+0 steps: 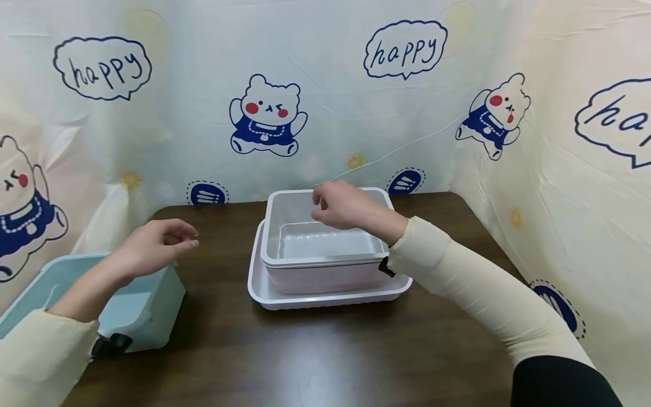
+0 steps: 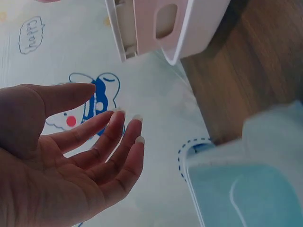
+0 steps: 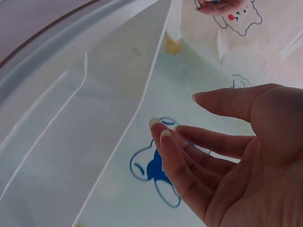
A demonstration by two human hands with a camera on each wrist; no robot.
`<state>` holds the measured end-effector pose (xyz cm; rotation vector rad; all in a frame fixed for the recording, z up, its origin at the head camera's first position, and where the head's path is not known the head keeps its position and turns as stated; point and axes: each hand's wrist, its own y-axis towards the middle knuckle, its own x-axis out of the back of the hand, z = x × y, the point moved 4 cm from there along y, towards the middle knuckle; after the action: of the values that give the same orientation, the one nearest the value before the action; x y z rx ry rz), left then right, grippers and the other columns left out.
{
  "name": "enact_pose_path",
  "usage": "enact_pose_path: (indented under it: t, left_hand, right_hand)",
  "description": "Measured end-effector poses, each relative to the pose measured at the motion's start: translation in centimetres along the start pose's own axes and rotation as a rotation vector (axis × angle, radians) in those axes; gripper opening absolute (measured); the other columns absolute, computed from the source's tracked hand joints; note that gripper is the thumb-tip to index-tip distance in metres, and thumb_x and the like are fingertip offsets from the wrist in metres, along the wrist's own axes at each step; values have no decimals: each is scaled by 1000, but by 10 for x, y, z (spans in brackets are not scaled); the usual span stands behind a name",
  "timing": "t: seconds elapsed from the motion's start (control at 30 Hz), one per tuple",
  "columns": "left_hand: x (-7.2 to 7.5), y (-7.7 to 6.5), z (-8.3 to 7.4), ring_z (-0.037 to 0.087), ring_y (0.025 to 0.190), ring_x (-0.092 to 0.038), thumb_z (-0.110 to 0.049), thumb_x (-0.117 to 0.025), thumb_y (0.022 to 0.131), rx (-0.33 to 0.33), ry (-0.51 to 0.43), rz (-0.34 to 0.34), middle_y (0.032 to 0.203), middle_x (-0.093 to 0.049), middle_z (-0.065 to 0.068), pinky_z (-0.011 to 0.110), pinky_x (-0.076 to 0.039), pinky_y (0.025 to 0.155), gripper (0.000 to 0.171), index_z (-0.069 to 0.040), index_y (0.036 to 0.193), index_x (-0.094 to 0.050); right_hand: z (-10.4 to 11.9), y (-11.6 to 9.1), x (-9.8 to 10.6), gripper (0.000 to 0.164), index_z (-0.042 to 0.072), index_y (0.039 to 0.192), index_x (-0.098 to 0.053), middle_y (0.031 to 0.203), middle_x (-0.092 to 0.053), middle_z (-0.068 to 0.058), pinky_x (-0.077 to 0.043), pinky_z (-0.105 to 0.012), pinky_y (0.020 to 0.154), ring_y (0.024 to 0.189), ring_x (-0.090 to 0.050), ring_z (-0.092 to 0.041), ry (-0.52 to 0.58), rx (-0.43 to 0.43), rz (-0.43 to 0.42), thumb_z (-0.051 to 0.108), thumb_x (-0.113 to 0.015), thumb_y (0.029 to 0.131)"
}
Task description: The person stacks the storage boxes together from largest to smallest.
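Observation:
My left hand (image 1: pixel 155 246) hovers over the right side of a light blue bin (image 1: pixel 173 302), fingers loosely bent and nothing between them. In the left wrist view the same hand (image 2: pixel 90 156) shows a bare palm. Above a stack of pale tubs, my right hand (image 1: pixel 346 204) hangs with relaxed fingers and holds nothing; the right wrist view shows this hand (image 3: pixel 208 161) beside a tub wall. At the top of the stack sits a white rectangular tub (image 1: pixel 290 212), nested in a pinkish tub (image 1: pixel 325 281). Both stand in a shallow white tray (image 1: pixel 256 285).
A dark brown wooden table (image 1: pixel 305 356) carries the bin at the left and the stack at the middle back. Behind and beside it hangs a printed curtain (image 1: pixel 330 113) with bears and "happy" bubbles. Black straps (image 1: pixel 112 343) sit at the cuffs.

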<state>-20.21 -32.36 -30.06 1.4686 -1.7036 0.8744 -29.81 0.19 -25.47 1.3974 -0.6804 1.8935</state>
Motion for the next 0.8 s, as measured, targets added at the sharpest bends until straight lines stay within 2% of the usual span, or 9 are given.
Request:
enact_pose_path:
  t: [0.2, 0.4, 0.5, 0.8]
  left_hand:
    - [13, -3, 11, 33, 100, -64, -25, -59, 105, 15, 5, -31, 112, -66, 18, 32, -53, 69, 40, 7, 129, -59]
    - [29, -7, 24, 47, 106, -62, -25, -58, 105, 44, 34, -45, 114, -65, 25, 36, -56, 71, 42, 9, 129, -58]
    - [36, -8, 30, 52, 109, -59, -23, -57, 106, 49, 23, -39, 117, -63, 30, 40, -57, 72, 42, 11, 130, -56]
    - [55, -18, 60, 55, 107, -55, -24, -53, 106, 126, 40, -33, 124, -52, 44, 32, -50, 66, 49, 17, 133, -48]
  right_hand:
    - [21, 15, -3, 30, 7, 121, -66, 110, -70, -6, -53, -37, 89, 101, -64, -22, 8, 23, 13, 23, -64, 97]
    - [39, 26, -6, 34, 6, 127, -64, 123, -68, -11, -51, -39, 97, 112, -62, -25, 39, 67, 20, 24, -64, 98]
    - [47, 31, -8, 36, 5, 129, -63, 126, -67, -13, -49, -38, 100, 115, -61, -26, 43, 103, 17, 24, -64, 99]
    - [87, 42, -15, 39, 4, 132, -60, 127, -66, -9, -47, -31, 101, 119, -59, -21, 52, 207, 15, 24, -65, 100]
